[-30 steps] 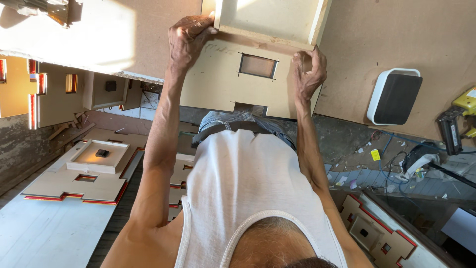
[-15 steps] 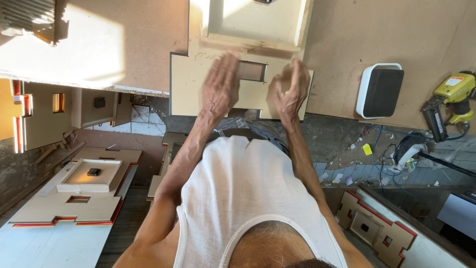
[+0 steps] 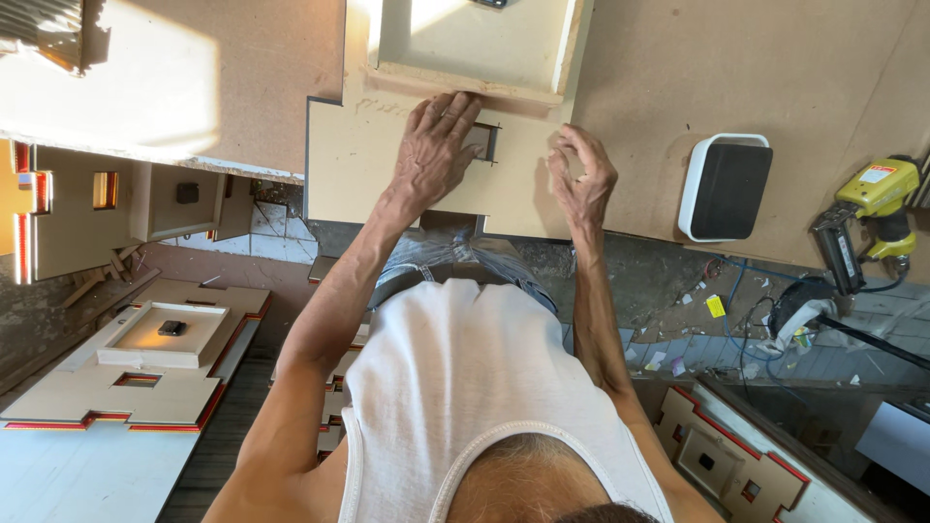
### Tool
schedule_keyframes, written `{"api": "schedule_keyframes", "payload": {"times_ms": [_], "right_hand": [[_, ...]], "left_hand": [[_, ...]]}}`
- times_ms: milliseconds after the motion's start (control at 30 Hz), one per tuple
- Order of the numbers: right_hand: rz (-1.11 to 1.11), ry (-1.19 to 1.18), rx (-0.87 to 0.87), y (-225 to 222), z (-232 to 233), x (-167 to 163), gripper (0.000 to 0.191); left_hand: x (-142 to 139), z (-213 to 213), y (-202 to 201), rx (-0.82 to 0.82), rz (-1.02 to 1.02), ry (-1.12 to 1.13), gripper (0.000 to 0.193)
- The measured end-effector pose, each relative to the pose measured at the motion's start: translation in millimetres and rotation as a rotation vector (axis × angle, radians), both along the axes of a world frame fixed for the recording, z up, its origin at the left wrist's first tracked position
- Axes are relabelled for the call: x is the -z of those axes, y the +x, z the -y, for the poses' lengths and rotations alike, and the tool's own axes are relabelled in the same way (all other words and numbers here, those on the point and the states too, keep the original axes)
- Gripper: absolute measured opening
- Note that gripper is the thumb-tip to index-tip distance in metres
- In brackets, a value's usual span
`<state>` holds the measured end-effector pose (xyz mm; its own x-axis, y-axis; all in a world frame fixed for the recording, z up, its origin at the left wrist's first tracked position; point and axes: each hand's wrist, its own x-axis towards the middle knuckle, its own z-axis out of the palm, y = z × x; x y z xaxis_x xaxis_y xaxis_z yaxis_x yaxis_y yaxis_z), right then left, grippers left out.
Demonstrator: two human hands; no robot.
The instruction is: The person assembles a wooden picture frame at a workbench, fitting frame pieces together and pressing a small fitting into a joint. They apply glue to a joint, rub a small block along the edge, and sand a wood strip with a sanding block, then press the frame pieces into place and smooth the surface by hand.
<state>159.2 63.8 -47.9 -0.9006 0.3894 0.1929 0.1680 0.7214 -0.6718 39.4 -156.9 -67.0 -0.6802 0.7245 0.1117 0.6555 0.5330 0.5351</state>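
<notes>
On the brown workbench [image 3: 804, 68], left hand [image 3: 431, 155] lies flat and open on a cut board [image 3: 354, 174]; right hand [image 3: 581, 179] hovers half-curled, empty. Nail gun [image 3: 867, 208] sits right.

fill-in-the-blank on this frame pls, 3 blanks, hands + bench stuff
1. The left hand lies flat on the notched board, its fingers by a small ____ cutout.
2. The right hand holds ____; its fingers are curled above the board.
3. The nail gun at the bench's right edge has a ____ body.

Missing words: rectangular; nothing; yellow
</notes>
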Motion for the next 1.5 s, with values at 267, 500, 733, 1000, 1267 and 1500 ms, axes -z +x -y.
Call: {"api": "schedule_keyframes", "payload": {"times_ms": [267, 500, 733, 1000, 1267, 1500], "right_hand": [[0.116, 0.237, -0.14, 26.6, -38.5, 7.9, 0.063], [0.129, 0.408, -0.212, 20.7, -32.6, 19.2, 0.072], [0.113, 0.378, -0.589, -1.4, 68.7, -4.2, 0.109], [0.02, 0.638, -0.654, -32.4, 110.2, 2.8, 0.101], [0.032, 0.508, -0.879, -22.6, 96.6, 9.1, 0.105], [0.008, 0.44, -1.107, 64.9, 72.9, 13.6, 0.107]], "left_hand": [[7.0, 24.4, -11.0, -0.688, 0.307, 0.487, 0.05], [2.5, 25.2, -29.9, -0.759, 0.156, 0.388, 0.073], [-1.3, 47.0, -24.2, -0.515, 0.0, -0.032, 0.085], [-11.9, 35.1, -35.2, -0.7, 0.078, -0.093, 0.103], [-9.8, 27.5, -1.9, -0.985, 0.03, 0.158, 0.091], [-7.5, 11.3, 112.8, -1.158, 0.013, 0.209, 0.083]]}}
